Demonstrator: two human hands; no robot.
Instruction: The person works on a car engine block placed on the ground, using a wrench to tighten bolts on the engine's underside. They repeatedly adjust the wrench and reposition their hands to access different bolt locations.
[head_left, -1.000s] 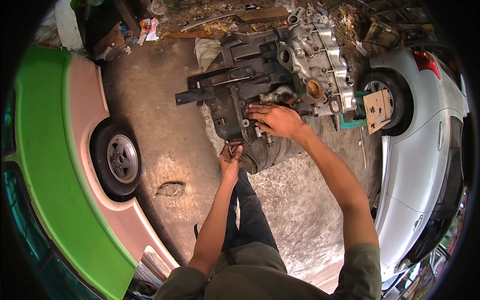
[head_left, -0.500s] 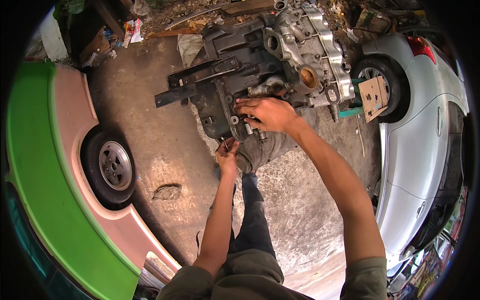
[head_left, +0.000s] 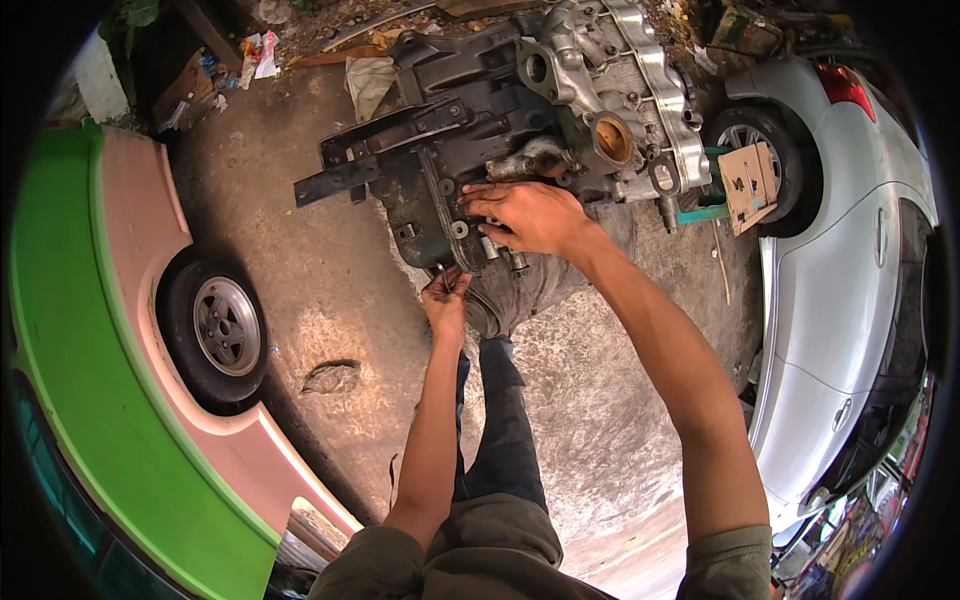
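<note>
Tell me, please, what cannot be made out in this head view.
Head view: whatever the left hand may have in its grip, too small and mostly hidden by that hand.
Head view: the engine where the right hand covers it.
Head view: part of the silver car wheel, blocked by the cardboard.
Head view: the rest of the green-and-pink vehicle, cut off by the picture's edge.

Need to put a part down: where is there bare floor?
Bare concrete shows between the green vehicle and left forearm, and between the right trouser leg and right forearm. Crowded: the engine, with left hand and right hand at it.
</note>
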